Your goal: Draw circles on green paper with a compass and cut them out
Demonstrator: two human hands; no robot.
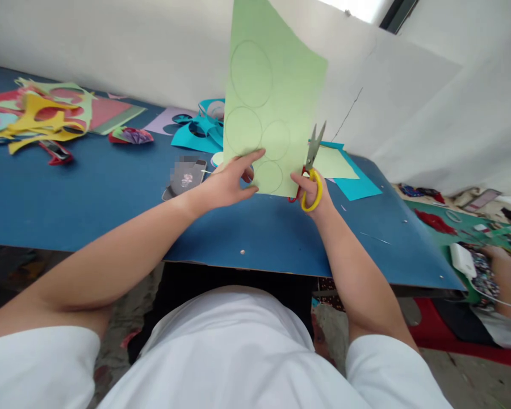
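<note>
A light green sheet of paper [298,85] with several drawn circles stands upright above the table. My left hand [234,179] grips its lower left edge, thumb and fingers on the near face. My right hand [313,190] has its fingers in the handles of a pair of scissors [314,149], one loop yellow and one red. The blades point up, slightly parted, beside the sheet's lower right edge. Part of the right hand is hidden behind the yellow loop; its thumb lies close to the paper, and whether it presses on it I cannot tell.
On the blue table [111,199] lie a phone [185,179], blue paper offcuts [202,133], a yellow offcut [46,116], a colourful folded piece [131,136] and, at right, blue sheets [357,184]. Another person's arm [506,278] rests by a green table at far right.
</note>
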